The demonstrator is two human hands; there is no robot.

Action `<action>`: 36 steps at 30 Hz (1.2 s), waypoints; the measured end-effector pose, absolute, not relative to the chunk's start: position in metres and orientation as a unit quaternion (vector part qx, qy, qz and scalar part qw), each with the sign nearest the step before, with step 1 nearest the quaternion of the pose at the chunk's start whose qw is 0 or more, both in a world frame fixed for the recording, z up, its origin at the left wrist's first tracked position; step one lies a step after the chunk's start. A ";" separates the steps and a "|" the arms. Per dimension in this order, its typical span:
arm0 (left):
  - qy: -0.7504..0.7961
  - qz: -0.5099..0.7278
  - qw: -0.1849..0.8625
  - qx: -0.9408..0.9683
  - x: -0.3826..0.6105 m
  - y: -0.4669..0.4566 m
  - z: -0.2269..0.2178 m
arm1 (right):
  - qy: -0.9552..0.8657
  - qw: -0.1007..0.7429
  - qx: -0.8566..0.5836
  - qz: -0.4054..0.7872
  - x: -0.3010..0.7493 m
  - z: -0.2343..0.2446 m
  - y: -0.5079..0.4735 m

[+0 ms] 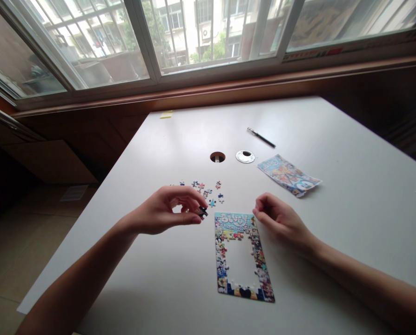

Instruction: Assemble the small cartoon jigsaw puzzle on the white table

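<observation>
Window glare, dim sides perhaps blurry.

Puzzle board: light-blue header with pale lettering; a dense multicoloured pattern down both sides; yellow, black and dark blue along the near edge; white within the border. Just left of the board's upper part, a single puzzle piece is near-black. Beyond its upper left, loose pieces mix dark blue, light blue, pink and white. Beyond its upper right, a leaflet is printed in light blue and orange; farther beyond lies a black pen with a silvery end. Around the board, the tabletop is plain white.
</observation>
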State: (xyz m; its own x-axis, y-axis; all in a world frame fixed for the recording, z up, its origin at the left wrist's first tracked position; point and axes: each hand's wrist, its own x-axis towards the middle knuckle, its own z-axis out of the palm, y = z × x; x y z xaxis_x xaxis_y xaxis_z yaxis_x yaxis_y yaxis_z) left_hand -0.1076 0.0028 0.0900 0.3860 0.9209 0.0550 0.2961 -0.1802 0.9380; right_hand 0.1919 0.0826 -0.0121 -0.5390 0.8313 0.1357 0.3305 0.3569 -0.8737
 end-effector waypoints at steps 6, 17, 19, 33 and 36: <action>0.413 0.231 0.405 0.782 -0.110 0.007 0.088 | -0.768 0.294 -0.380 0.424 0.192 -0.011 0.083; 0.438 0.058 0.152 0.884 -0.113 0.017 0.052 | -0.768 0.292 -0.378 0.427 0.192 -0.011 0.083; 0.430 0.071 0.138 0.889 -0.111 0.019 0.048 | -0.768 0.293 -0.377 0.428 0.192 -0.011 0.083; 0.534 0.171 0.001 0.828 -0.090 0.033 0.018 | -0.764 0.301 -0.375 0.431 0.191 -0.012 0.083; 0.531 0.128 -0.006 0.837 -0.079 0.040 0.025 | -0.764 0.301 -0.374 0.431 0.190 -0.013 0.083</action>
